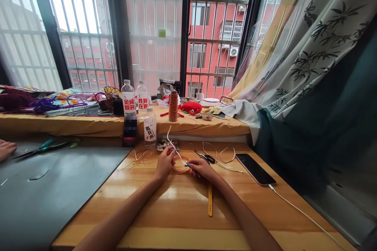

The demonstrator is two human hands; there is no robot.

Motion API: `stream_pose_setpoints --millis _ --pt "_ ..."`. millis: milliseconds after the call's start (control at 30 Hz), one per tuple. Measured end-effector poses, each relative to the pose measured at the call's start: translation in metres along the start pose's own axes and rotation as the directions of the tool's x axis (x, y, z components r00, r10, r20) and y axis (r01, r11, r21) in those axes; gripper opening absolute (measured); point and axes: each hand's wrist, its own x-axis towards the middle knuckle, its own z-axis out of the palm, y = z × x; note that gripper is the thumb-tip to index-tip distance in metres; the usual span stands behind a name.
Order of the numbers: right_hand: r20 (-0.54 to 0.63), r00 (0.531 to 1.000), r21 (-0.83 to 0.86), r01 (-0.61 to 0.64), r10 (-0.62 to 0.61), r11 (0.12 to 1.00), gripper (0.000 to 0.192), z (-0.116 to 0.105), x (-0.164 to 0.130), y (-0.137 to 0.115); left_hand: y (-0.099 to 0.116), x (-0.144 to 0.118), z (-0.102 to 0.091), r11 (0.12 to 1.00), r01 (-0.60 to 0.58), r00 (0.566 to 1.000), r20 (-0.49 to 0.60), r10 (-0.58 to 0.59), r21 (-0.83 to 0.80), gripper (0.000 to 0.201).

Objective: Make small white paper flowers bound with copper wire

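Right at the middle of the wooden table (176, 208), the person's two hands meet over a small coil of copper-coloured wire (180, 169). The left hand (165, 161) is closed, fingers pinched on a white cord (172, 141) that rises from the grip and curves up toward the far edge of the table. The right hand (202, 167) is closed too, gripping the other end of that cord where a bit of blue shows; the cord runs straight between the two hands, just above the coil. Whether either hand also touches the coil I cannot tell.

Just beyond the right hand lie small black scissors (205, 157), and past them loose white cord pieces (226, 156). A phone (255, 169) lies near the table's right edge with a white cable (306, 215) running off toward the near right corner. A yellow stick (210, 200) lies flat on the table below the right hand. Near the far edge stands a small bottle (150, 126), with wire scraps (138, 157) scattered at its foot.

On the cloth-covered ledge (88, 125) behind, two taller bottles (128, 100) stand beside a spool of brown thread (173, 106) and a red object (191, 107). At the far left, another person's hand (6, 149) rests on a grey table (44, 196) near green-handled scissors (44, 147).
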Motion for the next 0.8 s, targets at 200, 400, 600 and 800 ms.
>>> stream_pose_setpoints --millis 200,400,600,800 --pt "0.046 0.999 0.102 -0.006 0.002 0.995 0.029 -0.004 0.001 0.002 -0.001 0.003 -0.003 0.997 0.025 0.999 -0.02 -0.026 -0.073 0.03" --pt "-0.08 0.997 0.387 0.016 0.016 0.922 0.026 -0.008 -0.002 -0.001 0.0 0.001 -0.005 1.0 0.025 0.999 -0.025 -0.025 0.008 0.036" --pt "-0.169 0.986 0.617 0.099 0.007 0.781 0.021 -0.014 -0.006 -0.004 -0.001 -0.002 0.0 0.968 -0.048 0.997 0.077 0.03 0.246 0.038" --pt "-0.161 0.987 0.609 0.101 -0.002 0.787 0.02 -0.014 -0.002 0.001 -0.006 0.0 0.004 0.959 -0.103 0.98 0.191 0.052 0.265 0.04"
